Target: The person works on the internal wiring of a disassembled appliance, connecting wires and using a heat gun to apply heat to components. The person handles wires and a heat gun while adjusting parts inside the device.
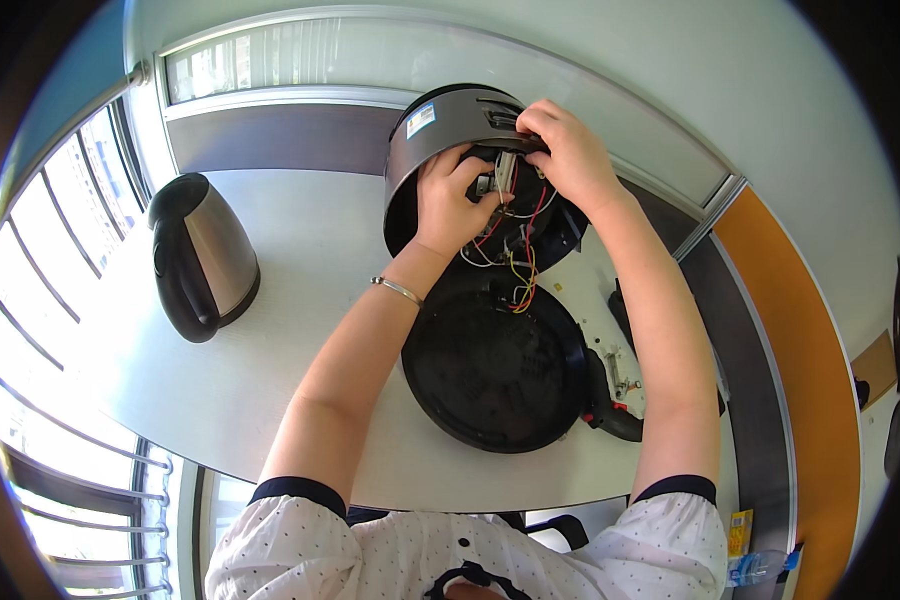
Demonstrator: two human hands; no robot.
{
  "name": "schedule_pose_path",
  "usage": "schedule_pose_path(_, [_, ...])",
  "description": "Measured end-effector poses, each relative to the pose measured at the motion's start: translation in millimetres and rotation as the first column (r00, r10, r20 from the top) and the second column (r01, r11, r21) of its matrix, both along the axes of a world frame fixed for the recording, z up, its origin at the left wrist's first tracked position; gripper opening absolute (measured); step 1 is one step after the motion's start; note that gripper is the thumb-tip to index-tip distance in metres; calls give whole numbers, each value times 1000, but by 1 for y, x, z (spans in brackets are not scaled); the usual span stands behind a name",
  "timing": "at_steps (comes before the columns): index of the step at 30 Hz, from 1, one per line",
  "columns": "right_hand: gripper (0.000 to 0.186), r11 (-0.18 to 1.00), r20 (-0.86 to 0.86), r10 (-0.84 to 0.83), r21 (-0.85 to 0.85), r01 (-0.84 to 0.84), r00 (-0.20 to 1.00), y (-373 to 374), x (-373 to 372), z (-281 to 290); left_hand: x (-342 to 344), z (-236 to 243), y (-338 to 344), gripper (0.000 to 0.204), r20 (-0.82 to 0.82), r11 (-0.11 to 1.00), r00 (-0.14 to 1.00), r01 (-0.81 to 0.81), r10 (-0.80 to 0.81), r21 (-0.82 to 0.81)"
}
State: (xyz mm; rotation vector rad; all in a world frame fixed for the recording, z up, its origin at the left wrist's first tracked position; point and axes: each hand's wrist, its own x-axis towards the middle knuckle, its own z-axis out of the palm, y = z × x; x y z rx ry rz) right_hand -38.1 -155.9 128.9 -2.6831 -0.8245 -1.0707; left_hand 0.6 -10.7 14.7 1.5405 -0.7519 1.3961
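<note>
A dark grey cylindrical appliance housing (420, 165) lies on its side on the white table (310, 230), its wired inside facing me. My left hand (455, 200) reaches into it, fingers curled around a pale metal part (503, 175) among red and white wires. My right hand (568, 155) grips the upper right of the housing, thumb at the opening beside that part. Below, a round black cover (485, 370) lies flat, joined by yellow and red wires (520, 285). A black-and-red hand tool (610, 415) sits at its right, near small loose metal pieces (620, 370).
A steel and black kettle (215, 240) stands on the left of the table, near a barred window (50, 260). A glazed partition (290, 60) runs along the back, an orange panel (790, 330) on the right. A plastic bottle (760, 565) is low at the right.
</note>
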Motion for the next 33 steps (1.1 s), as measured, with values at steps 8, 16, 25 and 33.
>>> schedule_pose_path(8, [31, 1000, -25, 10, -1, -10, 1000, -2, 1, 2, 0, -1, 0, 37, -11, 1000, 1000, 3, -3, 1])
schedule_pose_path(16, [35, 999, -65, 36, 42, -33, 997, -8, 10, 1, 2, -2, -1, 37, 17, 1000, 1000, -17, 17, 13])
schedule_pose_path(25, [30, 999, -27, 53, 4, -53, 998, -7, 8, -2, 2, -2, -2, 36, 9, 1000, 1000, -24, 24, 2])
schedule_pose_path(33, [34, 990, -100, 139, 24, -137, 985, -12, 6, 1, 1, -3, -3, 36, 9, 1000, 1000, -12, 13, -19])
